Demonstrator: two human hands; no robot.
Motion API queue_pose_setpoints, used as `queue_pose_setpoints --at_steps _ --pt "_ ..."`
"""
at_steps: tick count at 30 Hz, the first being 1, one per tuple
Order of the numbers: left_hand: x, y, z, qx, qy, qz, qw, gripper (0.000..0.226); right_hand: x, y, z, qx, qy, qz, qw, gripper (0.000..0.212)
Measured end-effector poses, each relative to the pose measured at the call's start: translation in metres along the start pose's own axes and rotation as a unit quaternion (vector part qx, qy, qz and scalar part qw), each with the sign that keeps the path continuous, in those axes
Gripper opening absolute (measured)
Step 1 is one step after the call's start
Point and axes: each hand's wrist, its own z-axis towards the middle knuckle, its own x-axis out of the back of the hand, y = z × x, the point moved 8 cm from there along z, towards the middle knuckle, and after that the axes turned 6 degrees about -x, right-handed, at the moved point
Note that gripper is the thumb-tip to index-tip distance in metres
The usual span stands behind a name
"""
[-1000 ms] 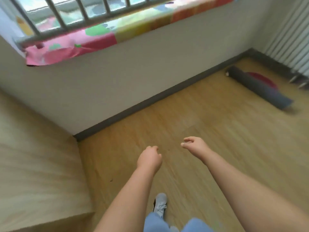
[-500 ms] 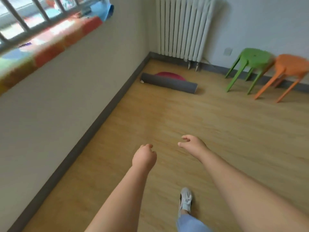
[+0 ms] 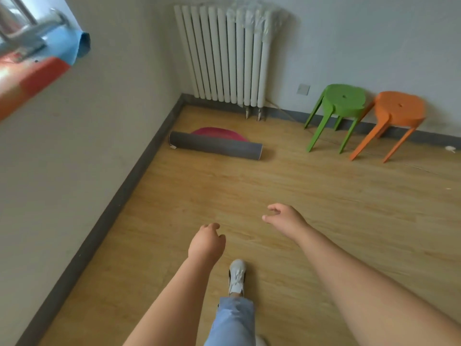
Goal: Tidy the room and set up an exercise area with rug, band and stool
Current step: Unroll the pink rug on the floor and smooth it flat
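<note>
A dark grey rolled-up rug (image 3: 215, 145) lies on the wooden floor near the far left corner, with a flat red round piece (image 3: 219, 132) behind it. A green stool (image 3: 343, 99) and an orange stool (image 3: 399, 107) stand side by side against the far wall. My left hand (image 3: 206, 243) hangs in front of me, fingers loosely curled, holding nothing. My right hand (image 3: 285, 217) is held a little farther out, fingers apart and empty. Both hands are well short of the rug. No band is visible.
A white radiator (image 3: 224, 56) hangs on the far wall above the rug. The left wall has a dark skirting board (image 3: 119, 203) and a window ledge with a colourful cloth (image 3: 37, 71). My white shoe (image 3: 237, 275) steps forward. A small white scrap (image 3: 450, 148) lies at far right.
The view has swung right from the window wall to the radiator corner, bringing rug and stools into sight and nearer. My right hand's fingers have spread a little.
</note>
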Motion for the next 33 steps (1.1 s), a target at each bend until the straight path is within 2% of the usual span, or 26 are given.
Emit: queue_pose_setpoints --at_steps 3,11,18,26,30,33 --pt "0.018 0.027 0.069 -0.002 -0.012 0.001 1.000 0.047 0.034 -0.025 0.051 -0.028 0.010 0.009 1.000 0.051" --pt "0.064 0.117 0.199 -0.028 -0.030 0.032 0.999 0.045 0.114 -0.082 0.137 -0.038 0.015 0.027 0.999 0.049" --pt "0.057 0.222 0.312 -0.048 -0.040 0.006 0.998 0.046 0.195 -0.113 0.239 -0.035 -0.007 0.022 0.999 0.049" --pt "0.066 0.277 0.406 0.057 0.003 -0.037 0.998 0.046 0.291 -0.179 0.376 0.018 -0.066 -0.085 0.994 0.048" --pt "0.072 0.284 0.433 0.071 0.013 -0.052 0.996 0.045 0.313 -0.216 0.415 0.047 -0.054 -0.111 0.991 0.047" --pt "0.078 0.279 0.469 0.116 0.024 -0.078 0.990 0.045 0.310 -0.253 0.456 0.071 -0.089 -0.161 0.980 0.046"
